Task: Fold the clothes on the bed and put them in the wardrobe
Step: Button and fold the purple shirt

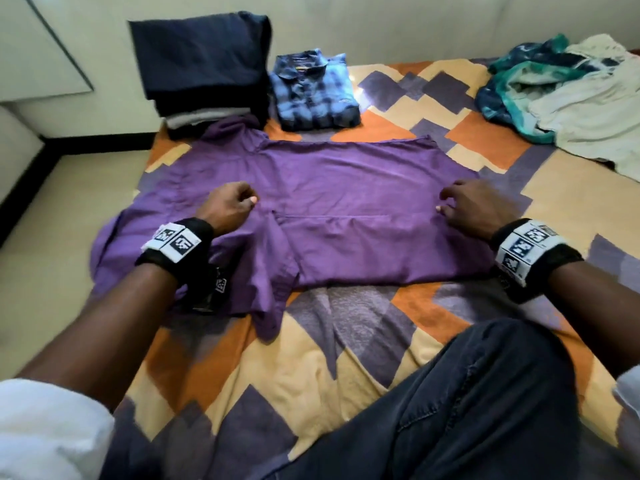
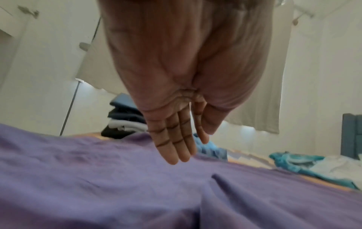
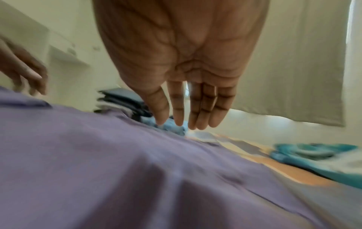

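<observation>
A purple shirt (image 1: 346, 188) lies spread across the patterned bed (image 1: 346, 358), its near edge folded back over the body. My left hand (image 1: 230, 202) hovers just over the shirt's left part, fingers straight and holding nothing, as the left wrist view shows (image 2: 176, 148). My right hand (image 1: 467, 202) hovers over the shirt's right part, fingers straight and empty too (image 3: 188, 117). Both palms face the purple cloth (image 2: 137, 186) (image 3: 117, 170). A folded blue plaid shirt (image 1: 313, 93) lies behind it. A stack of folded dark clothes (image 1: 204, 67) stands at the back left.
An unfolded heap of teal and white clothes (image 1: 561, 95) lies at the bed's back right. My knee in dark jeans (image 1: 485, 393) rests on the bed at the near right. The floor (image 1: 52, 254) runs along the bed's left edge; a white wall stands behind.
</observation>
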Tool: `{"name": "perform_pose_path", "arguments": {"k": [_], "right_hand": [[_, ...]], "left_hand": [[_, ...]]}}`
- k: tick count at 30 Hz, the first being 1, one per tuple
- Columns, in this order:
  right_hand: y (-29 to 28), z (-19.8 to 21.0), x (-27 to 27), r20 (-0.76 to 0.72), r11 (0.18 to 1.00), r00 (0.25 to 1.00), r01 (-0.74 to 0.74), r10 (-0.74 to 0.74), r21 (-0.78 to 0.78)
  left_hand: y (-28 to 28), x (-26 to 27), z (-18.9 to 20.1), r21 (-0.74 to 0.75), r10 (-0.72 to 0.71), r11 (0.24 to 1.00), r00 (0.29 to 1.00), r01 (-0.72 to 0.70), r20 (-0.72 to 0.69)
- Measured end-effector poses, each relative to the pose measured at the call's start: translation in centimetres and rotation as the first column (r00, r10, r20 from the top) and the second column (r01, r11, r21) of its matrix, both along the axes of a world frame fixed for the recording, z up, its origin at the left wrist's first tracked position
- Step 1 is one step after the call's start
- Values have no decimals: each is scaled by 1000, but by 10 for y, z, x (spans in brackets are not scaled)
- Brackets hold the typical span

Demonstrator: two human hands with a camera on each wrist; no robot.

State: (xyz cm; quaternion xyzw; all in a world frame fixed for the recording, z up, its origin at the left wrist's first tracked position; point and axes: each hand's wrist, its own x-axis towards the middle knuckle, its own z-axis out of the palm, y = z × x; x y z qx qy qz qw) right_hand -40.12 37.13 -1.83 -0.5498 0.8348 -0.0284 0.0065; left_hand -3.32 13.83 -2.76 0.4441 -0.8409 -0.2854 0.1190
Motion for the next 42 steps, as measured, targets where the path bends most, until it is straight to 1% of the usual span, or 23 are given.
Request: {"name": "perform_pose_path", "arguments": {"k": [2,4,6,7,8,11,15,17,19,20,21,22,23,24,25,26,28,29,30,32,35,37,42], "right_hand": [[-10,17,57,106,983,979,-167,174,-72],[-13,21,127,215,916,894,-402,393,-1],[-9,10,205,209,792,775,-610,596,1],[-10,-1,228,169,768,754,-640,635,-28],[-10,-11,251,128,767,758,-641,639,-37],[-16,-29,301,49,816,825,-564,563,123],[-35,-20,305,86,821,857,-512,508,250],[-52,5,300,121,751,828,-550,547,366],[-87,43,294,153,590,766,-590,624,551],[-108,62,292,183,539,768,-577,614,613],[-132,77,289,187,560,784,-566,592,605],[-155,89,286,130,651,811,-544,571,529],[-178,99,284,15,780,840,-510,542,362],[-196,108,282,-96,896,891,-435,443,93],[-207,113,280,-172,925,932,-347,320,-158],[-211,115,283,-179,906,957,-277,230,-319],[-212,102,288,-53,834,971,-228,233,-502],[-206,89,293,46,821,961,-207,272,-533],[-194,73,299,145,833,939,-195,310,-517],[-161,33,308,225,907,911,-263,346,-330],[-113,-20,315,205,926,903,-373,376,-55],[-94,-40,312,220,922,907,-381,359,70],[-59,-59,304,88,934,943,-331,322,133]], "left_hand": [[13,26,13,8,-20,1000,1000,20,-9],[27,59,19,56,-49,997,996,45,76],[41,101,17,73,-62,996,979,49,196],[44,110,13,97,-68,994,968,46,240],[49,123,10,108,-60,994,958,30,281],[53,162,-7,127,-17,991,930,-32,368],[52,178,-13,148,-16,989,956,-28,292],[44,183,-15,189,8,981,973,-53,232],[34,191,-20,243,57,965,986,-95,158],[29,194,-24,290,104,949,991,-124,84],[26,195,-27,361,168,920,986,-150,-18],[25,194,-28,449,255,877,958,-173,-129],[25,193,-28,524,351,828,913,-199,-207],[26,193,-26,560,425,797,870,-228,-250],[24,194,-26,563,485,779,834,-276,-262],[20,196,-27,543,519,776,814,-321,-260],[13,206,-34,486,540,789,800,-376,-260],[13,210,-35,503,546,782,794,-367,-269],[15,213,-35,534,556,770,777,-349,-295],[21,219,-38,560,544,770,772,-305,-327],[28,228,-44,354,462,859,858,-370,-224],[33,229,-42,218,492,860,863,-462,-112],[45,219,-31,134,622,770,781,-624,65]]}}
